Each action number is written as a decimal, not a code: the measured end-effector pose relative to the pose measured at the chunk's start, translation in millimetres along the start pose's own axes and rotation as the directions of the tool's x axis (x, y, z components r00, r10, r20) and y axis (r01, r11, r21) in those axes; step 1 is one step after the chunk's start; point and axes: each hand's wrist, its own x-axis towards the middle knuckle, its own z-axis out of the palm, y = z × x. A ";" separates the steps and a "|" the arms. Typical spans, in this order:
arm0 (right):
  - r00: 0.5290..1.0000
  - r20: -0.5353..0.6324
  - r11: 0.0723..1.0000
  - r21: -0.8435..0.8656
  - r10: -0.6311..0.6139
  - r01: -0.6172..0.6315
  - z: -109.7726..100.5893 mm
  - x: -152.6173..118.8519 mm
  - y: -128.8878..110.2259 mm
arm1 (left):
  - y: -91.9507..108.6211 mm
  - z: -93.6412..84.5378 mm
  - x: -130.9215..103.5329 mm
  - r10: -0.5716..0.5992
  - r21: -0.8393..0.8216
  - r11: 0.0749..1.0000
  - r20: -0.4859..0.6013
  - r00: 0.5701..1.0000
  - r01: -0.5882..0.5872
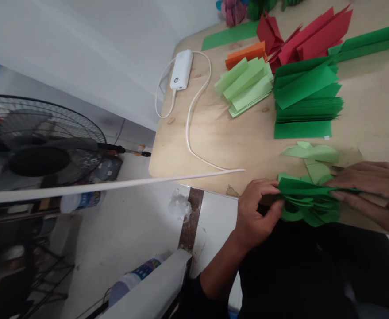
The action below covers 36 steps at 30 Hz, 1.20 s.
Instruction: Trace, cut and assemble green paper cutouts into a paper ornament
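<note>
My left hand (256, 208) pinches the left end of a dark green folded paper (305, 187) between thumb and fingers, at the table's front edge. My right hand (376, 186) closes on the right end of the same paper, its thumb below the fold. A dark, thin object shows by the right fingers, too small to name. Under the folded paper bunch green curved paper pieces (313, 213), partly hidden by it. Just beyond lie pale green cut scraps (313, 153) on the table.
On the wooden table (227, 128) stand folded dark green papers (307, 102), light green papers (247, 84), orange papers (245, 54) and red papers (313, 37). A white power bank (182, 66) trails a white cable (188, 128) past the table's edge. A fan (41, 141) stands at left.
</note>
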 end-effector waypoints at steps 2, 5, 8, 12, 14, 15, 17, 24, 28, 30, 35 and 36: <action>1.000 -0.008 1.000 0.010 -0.011 0.011 -0.1 2.7 -1.4 | 0.3 -0.1 0.1 0.000 0.001 1.000 0.000 1.000 0.000; 0.999 -0.033 0.999 0.051 0.015 -0.013 0.2 6.6 -4.7 | 0.1 -0.7 0.2 -0.006 0.010 1.000 0.012 1.000 0.006; 0.998 -0.051 0.997 0.072 0.043 -0.039 0.2 8.4 -7.9 | -0.4 -1.3 0.6 -0.011 0.023 1.000 0.025 1.000 0.011; 0.999 -0.040 0.998 0.064 0.030 -0.028 -0.7 5.9 -8.9 | -0.8 -2.2 0.7 -0.019 0.035 0.999 0.037 0.999 0.018; 0.999 -0.020 0.998 0.066 0.026 -0.024 -1.5 4.0 -8.5 | -0.9 -2.9 0.7 -0.024 0.025 0.999 0.041 0.999 0.023; 0.999 -0.018 0.997 0.068 0.027 -0.026 -2.1 3.2 -8.5 | -0.8 -3.2 0.8 -0.027 0.018 0.999 0.041 0.999 0.027; 0.999 -0.030 0.997 0.073 0.032 -0.030 -3.6 2.2 -8.8 | -0.5 -3.8 1.3 -0.036 0.008 0.999 0.042 0.998 0.036; 0.998 -0.042 0.998 0.051 0.043 -0.041 -9.1 -5.7 -9.0 | 1.3 -3.8 1.4 -0.054 0.012 0.998 0.049 0.997 0.054; 0.998 -0.037 0.999 -0.004 0.054 -0.054 -8.7 -13.1 -8.7 | 0.5 -2.7 -0.1 -0.058 0.014 0.998 0.042 0.997 0.058; 0.997 -0.042 0.998 -0.013 0.058 -0.058 -7.4 -16.3 -9.1 | 0.2 -2.3 -0.5 -0.059 0.007 0.998 0.040 0.997 0.059; 0.993 -0.052 0.994 -0.029 0.103 -0.105 -2.0 -24.5 -8.1 | 1.4 -2.6 -0.2 -0.100 -0.022 0.995 0.043 0.994 0.101; 0.993 -0.051 0.994 -0.025 0.108 -0.109 -1.0 -26.3 -7.8 | 1.7 -2.8 0.2 -0.109 -0.028 0.993 0.045 0.993 0.111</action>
